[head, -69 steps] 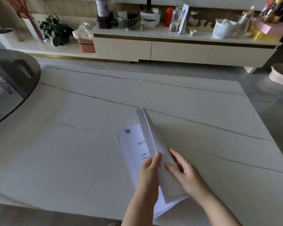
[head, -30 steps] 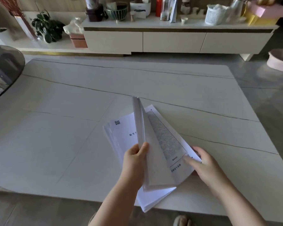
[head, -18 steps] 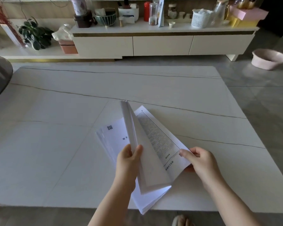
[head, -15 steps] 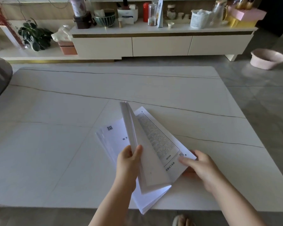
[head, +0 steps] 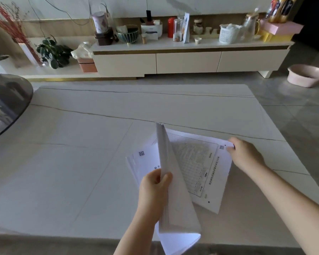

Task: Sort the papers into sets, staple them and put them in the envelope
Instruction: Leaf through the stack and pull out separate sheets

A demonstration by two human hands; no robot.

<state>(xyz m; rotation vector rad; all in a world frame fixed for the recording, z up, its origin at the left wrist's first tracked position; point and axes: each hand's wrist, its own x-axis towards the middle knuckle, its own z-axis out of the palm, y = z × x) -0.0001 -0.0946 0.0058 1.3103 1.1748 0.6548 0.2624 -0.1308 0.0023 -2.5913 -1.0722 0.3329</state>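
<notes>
Head view, left to right: the left hand [head: 153, 188] grips the paper stack [head: 173, 203] upright over the tabletop [head: 81, 162]; the right hand [head: 244, 153] pinches one printed sheet [head: 199, 162] by its corner. Pulled carelessly, that sheet could tear or drag neighbours askew.

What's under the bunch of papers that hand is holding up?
Under the lifted sheets that the left hand holds lies a flat pile of papers with a square code mark. Most of that pile is covered, so its other pages cannot be seen.
</notes>
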